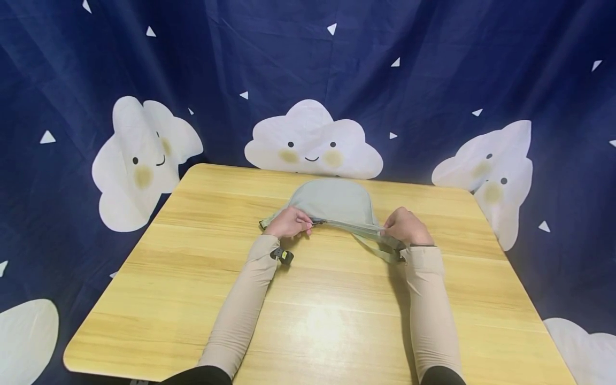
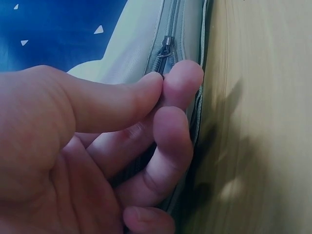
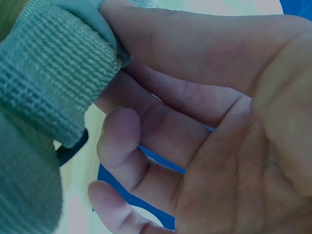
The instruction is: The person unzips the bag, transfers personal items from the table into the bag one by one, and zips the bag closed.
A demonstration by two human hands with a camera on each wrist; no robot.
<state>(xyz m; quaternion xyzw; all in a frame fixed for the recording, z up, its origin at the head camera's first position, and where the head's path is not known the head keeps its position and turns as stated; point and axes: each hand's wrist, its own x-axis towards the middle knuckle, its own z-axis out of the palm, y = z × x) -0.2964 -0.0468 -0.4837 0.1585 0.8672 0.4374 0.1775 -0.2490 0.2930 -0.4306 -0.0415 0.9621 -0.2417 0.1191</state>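
Note:
A pale grey-green waist bag (image 1: 332, 198) lies at the far side of the table, its rounded panel away from me and its zipped edge toward me. My left hand (image 1: 291, 222) is at the bag's left end. In the left wrist view its thumb and index finger pinch the dark zipper pull (image 2: 160, 64), just below the metal slider (image 2: 167, 45). My right hand (image 1: 406, 225) pinches the bag's right end between thumb and fingers. Beside those fingers, the right wrist view shows a woven strap (image 3: 63, 63) and part of a dark buckle (image 3: 73, 147).
The bag stands on a light wooden table (image 1: 192, 299). A loose length of strap (image 1: 372, 247) hangs from the bag's near side. Behind the table is a dark blue curtain (image 1: 313, 53) with white clouds and triangles. A small black device (image 1: 283, 256) sits on my left wrist.

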